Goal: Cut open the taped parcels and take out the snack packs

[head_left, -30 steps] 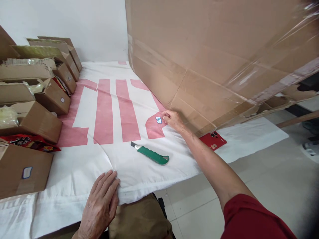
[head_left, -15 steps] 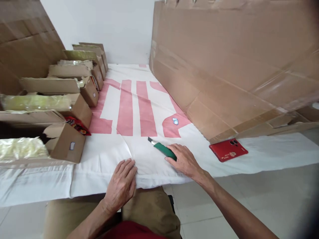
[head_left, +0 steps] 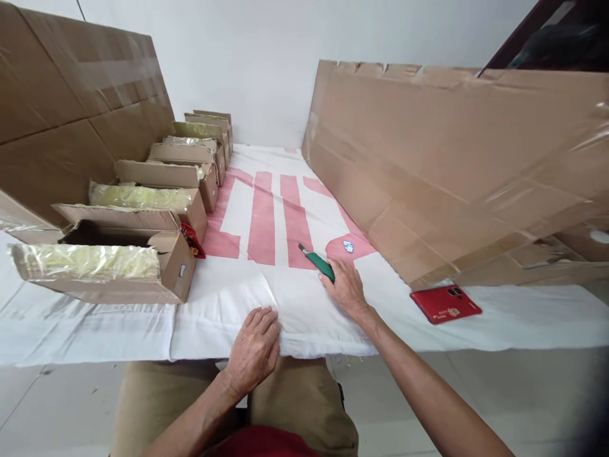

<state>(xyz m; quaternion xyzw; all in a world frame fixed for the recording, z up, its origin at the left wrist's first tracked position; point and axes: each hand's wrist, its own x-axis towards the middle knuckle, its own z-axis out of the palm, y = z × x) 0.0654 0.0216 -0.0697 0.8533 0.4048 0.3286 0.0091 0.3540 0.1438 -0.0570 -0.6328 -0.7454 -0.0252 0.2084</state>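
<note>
On the white-covered counter, right hand closes its fingers on the rear end of a green utility knife lying near a red phone. Left hand rests open, palm down, at the cloth's front edge.

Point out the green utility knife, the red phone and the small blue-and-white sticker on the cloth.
green utility knife (head_left: 318,263): head view, middle of its green handle.
red phone (head_left: 446,303): head view, centre of its red back.
small blue-and-white sticker (head_left: 349,246): head view, its middle, on the pink patch.
</note>
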